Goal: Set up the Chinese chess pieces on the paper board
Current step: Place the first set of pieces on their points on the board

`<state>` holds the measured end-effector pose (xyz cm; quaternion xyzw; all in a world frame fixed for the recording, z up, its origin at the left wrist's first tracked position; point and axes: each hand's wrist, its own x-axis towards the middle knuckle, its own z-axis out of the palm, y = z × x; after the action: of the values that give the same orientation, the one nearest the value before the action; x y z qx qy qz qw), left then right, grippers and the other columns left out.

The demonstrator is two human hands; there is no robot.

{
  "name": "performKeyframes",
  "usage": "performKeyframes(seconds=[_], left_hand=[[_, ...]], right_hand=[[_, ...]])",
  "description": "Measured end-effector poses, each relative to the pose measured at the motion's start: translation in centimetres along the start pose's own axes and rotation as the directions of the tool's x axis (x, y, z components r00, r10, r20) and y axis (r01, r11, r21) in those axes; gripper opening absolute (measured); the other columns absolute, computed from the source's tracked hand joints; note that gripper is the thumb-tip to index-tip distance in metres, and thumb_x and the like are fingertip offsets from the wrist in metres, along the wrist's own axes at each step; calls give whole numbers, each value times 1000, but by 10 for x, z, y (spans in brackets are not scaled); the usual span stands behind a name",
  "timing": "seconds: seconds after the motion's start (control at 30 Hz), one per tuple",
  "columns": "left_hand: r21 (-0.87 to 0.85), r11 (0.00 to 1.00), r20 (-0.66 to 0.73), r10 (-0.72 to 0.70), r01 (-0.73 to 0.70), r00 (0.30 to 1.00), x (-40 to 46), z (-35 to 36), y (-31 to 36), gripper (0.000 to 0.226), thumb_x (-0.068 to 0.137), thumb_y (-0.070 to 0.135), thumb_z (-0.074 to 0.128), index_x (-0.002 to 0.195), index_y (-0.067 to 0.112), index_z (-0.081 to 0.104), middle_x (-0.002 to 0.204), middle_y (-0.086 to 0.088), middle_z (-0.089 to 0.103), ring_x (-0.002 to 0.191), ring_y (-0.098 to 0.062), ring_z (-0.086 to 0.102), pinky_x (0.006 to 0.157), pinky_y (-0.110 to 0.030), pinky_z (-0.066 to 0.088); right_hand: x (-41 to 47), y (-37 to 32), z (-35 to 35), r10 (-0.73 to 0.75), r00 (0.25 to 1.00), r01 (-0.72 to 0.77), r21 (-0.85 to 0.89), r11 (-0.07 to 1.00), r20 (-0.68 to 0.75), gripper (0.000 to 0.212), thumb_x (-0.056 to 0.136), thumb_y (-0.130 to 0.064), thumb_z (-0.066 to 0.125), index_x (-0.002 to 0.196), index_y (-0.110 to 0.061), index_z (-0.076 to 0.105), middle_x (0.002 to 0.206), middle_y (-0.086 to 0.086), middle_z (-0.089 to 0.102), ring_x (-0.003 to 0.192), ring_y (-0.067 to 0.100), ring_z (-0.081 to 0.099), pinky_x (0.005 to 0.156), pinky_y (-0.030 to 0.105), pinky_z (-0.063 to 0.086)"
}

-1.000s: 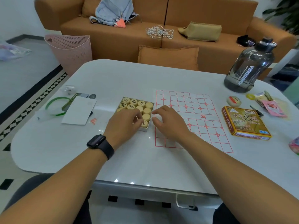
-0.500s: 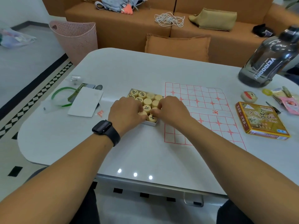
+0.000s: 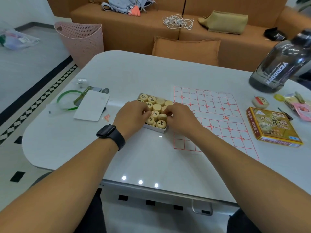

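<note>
in the head view the chess pieces (image 3: 155, 110) sit packed in a shallow white tray (image 3: 155, 129) on the desk (image 3: 151, 158), just left of the red-lined paper board (image 3: 212, 118), which carries no pieces yet. the left hand (image 3: 132, 115) and right hand (image 3: 179, 116) both curl their fingers into the middle of the tray and appear to pinch pieces there, though exactly what each has hold of i cannot tell. the pieces look like small wooden discs, light, stiff and smooth, probably best taken by the rim between thumb and fingertip; packed this tightly, one likely has to be pried up before its neighbours loosen. the board looks thin and creased, so it would probably slide or wrinkle if dragged on. around them lie the yellow chess box (image 3: 273, 126) beyond the board's right edge, a large dark water jug (image 3: 276, 64) at the far right, a white paper (image 3: 92, 107) and a green ring (image 3: 69, 100) to the left. nothing stands between tray and board.
</note>
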<state>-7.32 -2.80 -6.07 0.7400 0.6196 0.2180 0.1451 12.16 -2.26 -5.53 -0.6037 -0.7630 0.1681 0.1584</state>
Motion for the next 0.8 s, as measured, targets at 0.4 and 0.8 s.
performKeyframes(seconds=[0.4,0.8], left_hand=[[33,999,-13,9,-9,1000,0,4,-3,15,88,44,72,83,29,70,84,11,66,86,-15,60,66,-31,48],[33,993,-58,-113,115,992,6,0,-9,28,96,18,48,118,23,65,119,-6,57,112,-28,51,83,-43,51]], right_hand=[[-9,7,11,9,995,4,136,991,-99,10,93,-20,62,97,-20,71,98,-4,61,90,12,57,69,16,39],[30,5,2,185,977,-190,-38,981,-101,36,89,-42,68,111,-13,64,107,4,60,96,23,59,77,36,50]])
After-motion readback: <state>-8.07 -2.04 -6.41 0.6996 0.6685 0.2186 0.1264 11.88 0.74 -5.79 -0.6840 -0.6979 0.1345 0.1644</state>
